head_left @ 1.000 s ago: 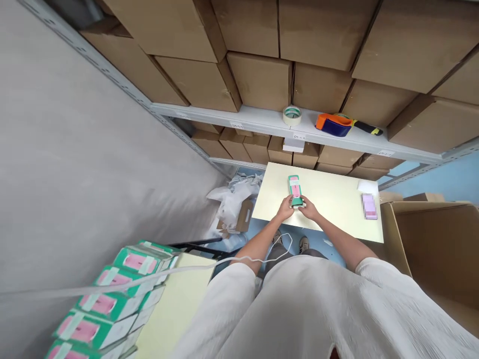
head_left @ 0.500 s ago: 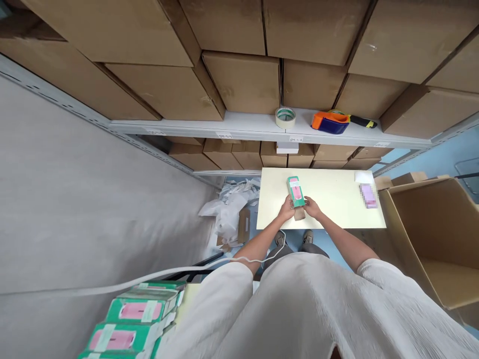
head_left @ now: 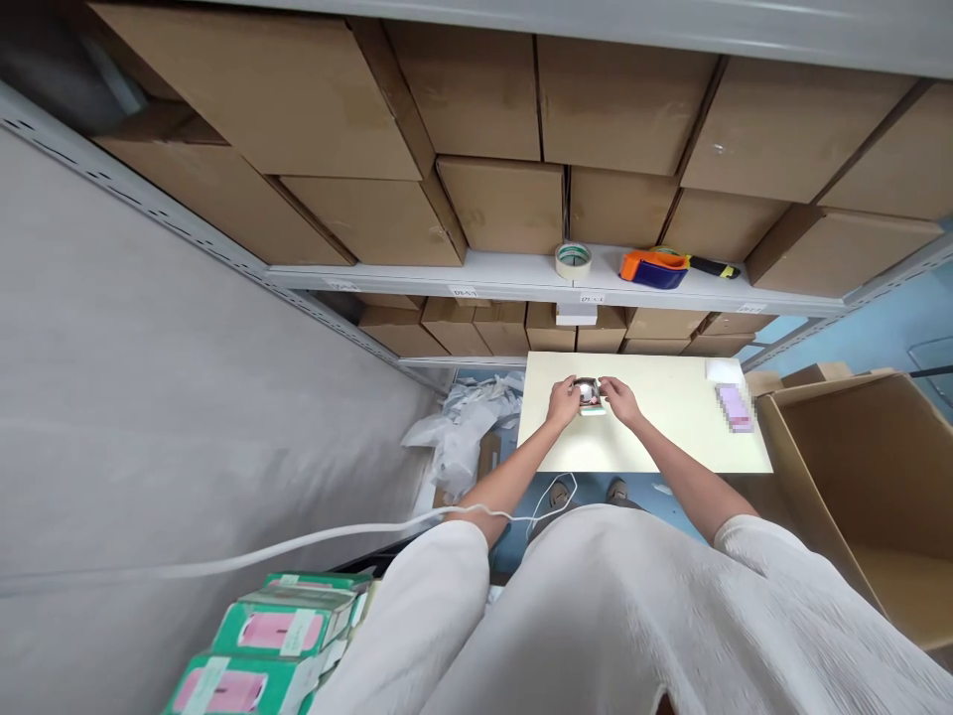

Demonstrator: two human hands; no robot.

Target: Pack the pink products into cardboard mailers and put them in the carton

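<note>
A small green and pink box is tipped up above the pale table, its open end facing me. Inside the opening something whitish and shiny shows, with a bit of pink; I cannot make out what it is. My left hand is closed around the box's left side. At the right edge of the opening, the fingers of my right hand are pinched on the box.
The table carries a purple box, blurred, and a white item at its right. A tape roll and an orange-blue tape dispenser sit on the shelf. A large carton stands right; green boxes are stacked lower left.
The box has been tipped from showing its printed face to showing its open end. Both hands have shifted slightly with it, and the camera view has tilted upward.
</note>
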